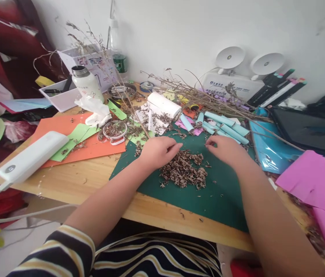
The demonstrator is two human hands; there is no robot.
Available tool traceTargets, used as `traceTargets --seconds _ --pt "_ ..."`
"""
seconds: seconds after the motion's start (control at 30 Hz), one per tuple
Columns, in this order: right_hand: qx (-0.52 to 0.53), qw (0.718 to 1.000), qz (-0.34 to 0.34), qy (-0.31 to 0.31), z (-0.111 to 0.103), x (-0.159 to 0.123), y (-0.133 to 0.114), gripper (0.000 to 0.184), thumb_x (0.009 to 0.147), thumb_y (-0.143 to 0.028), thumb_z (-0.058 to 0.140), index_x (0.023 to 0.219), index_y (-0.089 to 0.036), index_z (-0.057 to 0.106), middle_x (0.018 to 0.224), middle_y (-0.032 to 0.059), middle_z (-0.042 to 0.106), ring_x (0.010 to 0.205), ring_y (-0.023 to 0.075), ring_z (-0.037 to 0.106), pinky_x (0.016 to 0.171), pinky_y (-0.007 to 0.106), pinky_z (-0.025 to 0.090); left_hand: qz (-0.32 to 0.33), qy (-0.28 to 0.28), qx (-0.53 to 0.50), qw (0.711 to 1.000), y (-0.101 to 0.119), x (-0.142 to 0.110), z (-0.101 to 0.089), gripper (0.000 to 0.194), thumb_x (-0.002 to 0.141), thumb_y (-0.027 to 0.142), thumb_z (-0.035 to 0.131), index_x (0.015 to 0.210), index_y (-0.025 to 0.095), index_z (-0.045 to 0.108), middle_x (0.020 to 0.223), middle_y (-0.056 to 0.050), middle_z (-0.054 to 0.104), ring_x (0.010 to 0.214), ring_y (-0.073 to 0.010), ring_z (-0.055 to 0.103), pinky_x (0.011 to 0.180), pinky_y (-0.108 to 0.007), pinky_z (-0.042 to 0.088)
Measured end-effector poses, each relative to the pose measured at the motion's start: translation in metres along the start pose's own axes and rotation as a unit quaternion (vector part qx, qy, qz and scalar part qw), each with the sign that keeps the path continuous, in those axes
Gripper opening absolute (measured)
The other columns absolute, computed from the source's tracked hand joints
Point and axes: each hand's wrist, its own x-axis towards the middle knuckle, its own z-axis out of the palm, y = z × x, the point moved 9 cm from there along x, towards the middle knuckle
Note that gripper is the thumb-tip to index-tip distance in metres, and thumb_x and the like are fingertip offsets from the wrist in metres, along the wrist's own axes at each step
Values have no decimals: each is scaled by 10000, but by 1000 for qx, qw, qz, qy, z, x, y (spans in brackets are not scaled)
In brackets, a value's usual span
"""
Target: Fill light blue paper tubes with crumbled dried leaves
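Note:
My left hand (162, 151) is closed, its fingers curled, just above the heap's upper left side. A long dry plant stem (132, 104) runs from behind this hand up toward the back left. Under and between my hands lies a heap of crumbled dry brown leaves (184, 169) on a dark green cutting mat (222, 200). My right hand (222, 149) hovers right of the heap, thumb and forefinger pinched together. A tiny dark bit shows at those fingertips, too small to name.
Rolled light-blue paper tubes (231, 130) and a bundle of dry twigs (197, 92) lie behind. A white bottle (87, 82), a round clear container (115, 129) and a power bank (32, 156) stand left. Pink paper (314, 182) and a tablet (312, 130) are right.

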Motion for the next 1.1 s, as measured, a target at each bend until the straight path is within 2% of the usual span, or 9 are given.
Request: traceTargets --seconds 0.1,0.17,0.33,0.43,0.5,0.67,0.83,1.0,1.1 --pt "71 987 -143 -23 -7 -22 -44 206 763 -334 425 812 -249 606 842 4 628 667 139 552 511 235 391 -92 108 -33 989 -17 -4 -23 388 830 355 341 491 172 390 458 14 379 451 -100 348 444 -243 220" --pt "86 981 -172 -39 -7 -22 -57 243 779 -360 408 792 -248 624 818 8 642 661 149 563 504 240 392 -127 155 -76 977 -25 -8 -30 371 828 352 341 503 175 365 459 20 360 454 -97 343 448 -240 227" --pt "11 1000 2 14 0 26 -36 273 785 -375 395 859 -222 609 838 49 646 640 177 566 438 250 341 -167 145 -107 969 -39 -7 -26 354 810 354 361 505 177 328 460 25 344 452 -97 342 447 -232 238" --pt "-12 1000 10 13 10 46 -47 260 760 -393 431 835 -211 601 819 71 639 644 195 559 424 257 311 -185 119 -87 972 -51 -4 -26 324 788 343 395 517 178 332 468 27 359 458 -101 338 442 -228 228" --pt "-24 1000 6 11 13 49 -54 231 752 -360 438 810 -200 595 793 81 633 646 203 554 430 264 303 -200 141 -75 967 -61 -4 -34 286 780 324 408 540 181 350 492 24 388 476 -104 346 451 -225 235" --pt "-20 999 -42 -14 4 28 -60 197 737 -343 447 776 -202 578 813 67 625 626 183 547 428 255 321 -219 220 -67 948 -86 -10 -50 274 792 304 394 551 185 341 497 23 372 476 -101 335 468 -230 255" --pt "74 979 -184 -52 -3 -13 -79 213 761 -358 419 788 -220 579 730 26 610 535 129 518 433 231 357 -177 230 -61 955 -80 -8 -52 261 793 301 397 561 186 367 510 21 382 498 -104 356 488 -239 273" --pt "76 962 -262 22 -4 -29 -91 214 795 -267 354 714 -195 539 712 40 590 558 129 509 449 231 352 -173 292 -52 939 -80 -13 -78 262 802 302 378 569 186 402 535 13 406 528 -107 386 520 -243 312" --pt "78 961 -257 62 -8 -31 -84 205 802 -258 340 708 -192 509 695 40 576 547 125 498 440 225 338 -204 256 -15 945 -90 -20 -94 250 801 333 382 612 186 455 556 7 442 530 -107 397 517 -243 318"
